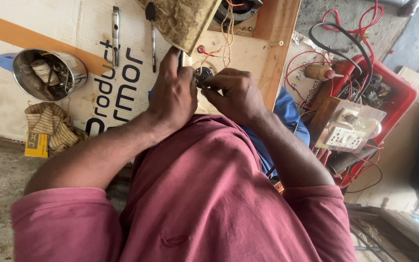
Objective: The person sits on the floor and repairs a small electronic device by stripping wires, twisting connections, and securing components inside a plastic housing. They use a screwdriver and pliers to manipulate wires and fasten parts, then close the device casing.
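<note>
- At the far left a steel pot [49,73] with a blue handle lies on a pale cardboard sheet [20,102]; it is packed with small tools and a roll of something whitish.
- An orange band runs slantwise across that cardboard, and large dark printed letters sit to the right of the pot.
- Below the pot, a striped cloth [54,127] is crumpled at the cardboard's edge, with a small flat yellow packet [37,144] just beside it on the concrete floor.
- Above the letters lie a metal socket tool [116,34] and a dark-handled screwdriver [152,36], side by side but apart.
- The left hand [173,92] is curled around a dark-handled tool whose handle is mostly hidden, its tip aimed at the small round black part [202,74].
- That part sits between both hands, over a wooden board [267,53]; it is dark, knob-like, with thin orange and red wires rising from it toward a dirty, mud-coloured casing [183,19].
- The right hand [236,94] pinches the black part between thumb and fingertips.
- Further right, a red plastic tray [401,92] holds tangled red and black cables, a wooden-handled tool [318,73], and a white socket board [347,128] under clear plastic.
</note>
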